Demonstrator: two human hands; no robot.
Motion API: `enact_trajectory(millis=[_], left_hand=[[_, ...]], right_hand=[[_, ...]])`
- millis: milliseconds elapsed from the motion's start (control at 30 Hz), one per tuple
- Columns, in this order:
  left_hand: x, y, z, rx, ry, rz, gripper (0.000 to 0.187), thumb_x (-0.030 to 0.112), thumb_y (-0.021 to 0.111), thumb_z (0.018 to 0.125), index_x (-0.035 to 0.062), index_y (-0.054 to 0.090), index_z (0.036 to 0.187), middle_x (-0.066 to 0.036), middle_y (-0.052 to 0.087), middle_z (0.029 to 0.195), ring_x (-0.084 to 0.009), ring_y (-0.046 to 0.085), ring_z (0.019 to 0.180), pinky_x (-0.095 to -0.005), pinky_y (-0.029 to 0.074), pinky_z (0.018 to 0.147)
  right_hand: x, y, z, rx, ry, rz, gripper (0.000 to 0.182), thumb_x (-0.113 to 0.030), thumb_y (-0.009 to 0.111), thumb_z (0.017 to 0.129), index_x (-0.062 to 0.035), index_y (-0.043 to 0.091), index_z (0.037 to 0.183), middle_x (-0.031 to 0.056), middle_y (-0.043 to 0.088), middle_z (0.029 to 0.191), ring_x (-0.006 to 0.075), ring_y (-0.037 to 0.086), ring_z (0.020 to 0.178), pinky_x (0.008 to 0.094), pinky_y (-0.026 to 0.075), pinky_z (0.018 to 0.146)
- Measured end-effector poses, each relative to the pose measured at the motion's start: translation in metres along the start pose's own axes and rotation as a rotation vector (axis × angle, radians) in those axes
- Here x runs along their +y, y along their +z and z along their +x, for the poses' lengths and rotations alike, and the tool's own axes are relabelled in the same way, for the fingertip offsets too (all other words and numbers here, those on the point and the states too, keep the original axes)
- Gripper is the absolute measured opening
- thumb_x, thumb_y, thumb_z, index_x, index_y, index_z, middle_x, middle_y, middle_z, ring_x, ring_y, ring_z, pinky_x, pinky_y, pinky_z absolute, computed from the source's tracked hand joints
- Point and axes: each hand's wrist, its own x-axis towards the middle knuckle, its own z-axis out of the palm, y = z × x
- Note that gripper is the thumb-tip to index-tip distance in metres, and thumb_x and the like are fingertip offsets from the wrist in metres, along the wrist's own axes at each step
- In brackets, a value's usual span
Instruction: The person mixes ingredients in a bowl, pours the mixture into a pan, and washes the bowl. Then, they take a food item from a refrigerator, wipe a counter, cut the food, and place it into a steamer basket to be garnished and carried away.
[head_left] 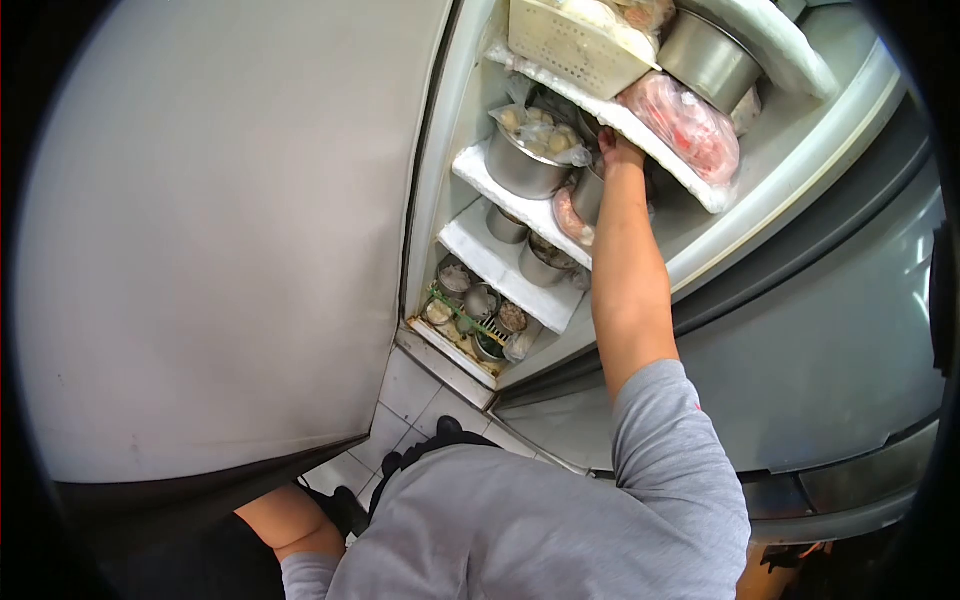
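Observation:
My right hand (617, 148) reaches into the open fridge, under the edge of the top visible shelf. Its fingers look curled, near the rim of a metal pot (588, 195); what they hold, if anything, is hidden. Left of it stands a wide metal pot (527, 168) with bagged round pale pieces (540, 132) on top. A bag of pinkish food (572, 215) lies between the pots. My left hand is out of sight; only part of that arm (300, 520) shows below the fridge door (230, 240).
Above are a white perforated basket (575, 50), a metal pot (710, 58) and a bag of red meat (685, 125). Lower shelves carry metal containers (508, 225) and several small bowls (482, 300). The open door fills the left side; tiled floor (408, 385) lies below.

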Motion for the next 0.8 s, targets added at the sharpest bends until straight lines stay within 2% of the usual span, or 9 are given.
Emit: enact_trajectory(millis=[133,233,333,400,467,567,667,767,800], left_hand=[[0.002,0.003,0.005,-0.016,0.0,-0.018,0.047,0.03,0.048,0.096,-0.003,0.047,0.128,-0.014,0.057,0.119,-0.0264,0.059,0.105,-0.0367,0.052,0.085],[0.003,0.007,0.008,-0.033,-0.003,-0.041,0.046,0.03,0.047,0.096,-0.0031,0.047,0.128,-0.014,0.057,0.12,-0.0264,0.058,0.105,-0.0367,0.051,0.085],[0.005,0.011,0.013,-0.047,-0.006,-0.055,0.046,0.03,0.047,0.096,-0.0031,0.047,0.128,-0.014,0.056,0.12,-0.0264,0.058,0.106,-0.0368,0.051,0.086],[0.009,0.015,0.016,-0.055,-0.005,-0.061,0.046,0.03,0.047,0.096,-0.0032,0.048,0.128,-0.015,0.056,0.12,-0.0263,0.058,0.106,-0.0368,0.051,0.086],[0.012,0.019,0.019,-0.063,-0.005,-0.08,0.046,0.03,0.047,0.096,-0.0032,0.048,0.128,-0.015,0.056,0.12,-0.0263,0.058,0.107,-0.0368,0.051,0.086],[0.02,0.025,0.025,-0.068,-0.002,-0.113,0.045,0.029,0.047,0.096,-0.0033,0.048,0.128,-0.015,0.056,0.121,-0.0263,0.058,0.107,-0.0368,0.051,0.087],[0.03,0.032,0.022,-0.066,-0.015,-0.144,0.045,0.029,0.046,0.096,-0.0034,0.048,0.127,-0.015,0.056,0.121,-0.0262,0.057,0.108,-0.0368,0.051,0.087],[0.039,0.043,0.013,-0.072,-0.044,-0.213,0.045,0.029,0.046,0.096,-0.0035,0.048,0.127,-0.015,0.056,0.121,-0.0262,0.057,0.108,-0.0368,0.05,0.087],[0.041,0.047,0.009,-0.072,-0.053,-0.239,0.045,0.029,0.046,0.096,-0.0035,0.048,0.127,-0.015,0.056,0.121,-0.0262,0.057,0.108,-0.0368,0.05,0.088]], right_hand=[[0.01,0.009,-0.046,-0.036,0.001,0.101,0.012,-0.012,0.053,0.093,-0.0091,0.059,0.103,0.0094,0.062,0.089,0.0218,0.057,0.075,0.0396,0.052,0.074],[0.024,0.015,-0.124,-0.123,-0.007,0.121,0.016,-0.015,0.045,0.099,-0.0069,0.049,0.112,0.0127,0.058,0.095,0.0231,0.058,0.069,0.0376,0.055,0.062],[0.035,0.008,-0.214,-0.37,0.038,0.114,0.019,-0.019,0.045,0.1,-0.0032,0.047,0.109,0.0114,0.057,0.093,0.0207,0.057,0.068,0.0362,0.053,0.064],[0.042,-0.005,-0.262,-0.44,0.185,0.169,0.016,-0.018,0.045,0.1,-0.0048,0.047,0.108,0.0114,0.057,0.1,0.0201,0.057,0.074,0.0351,0.053,0.065],[0.05,-0.023,-0.291,-0.588,0.173,0.137,0.015,-0.019,0.045,0.1,-0.0054,0.047,0.107,0.0122,0.058,0.105,0.0203,0.058,0.082,0.0372,0.053,0.07],[0.031,-0.037,-0.33,-0.699,0.057,0.093,0.016,-0.02,0.047,0.1,-0.0074,0.046,0.109,0.0129,0.057,0.115,0.0224,0.058,0.098,0.0398,0.053,0.077],[0.021,-0.058,-0.365,-0.651,0.06,0.131,0.024,-0.025,0.053,0.097,-0.0093,0.045,0.114,0.0129,0.053,0.124,0.0248,0.057,0.108,0.0422,0.051,0.084],[0.046,-0.096,-0.368,-0.78,0.459,0.471,0.035,-0.029,0.06,0.094,-0.0114,0.043,0.119,0.0128,0.051,0.128,0.0263,0.056,0.113,0.0429,0.05,0.086],[0.063,-0.107,-0.364,-0.709,0.54,0.4,0.04,-0.026,0.062,0.091,-0.0116,0.042,0.123,0.0127,0.053,0.124,0.0259,0.057,0.108,0.0422,0.052,0.084]])
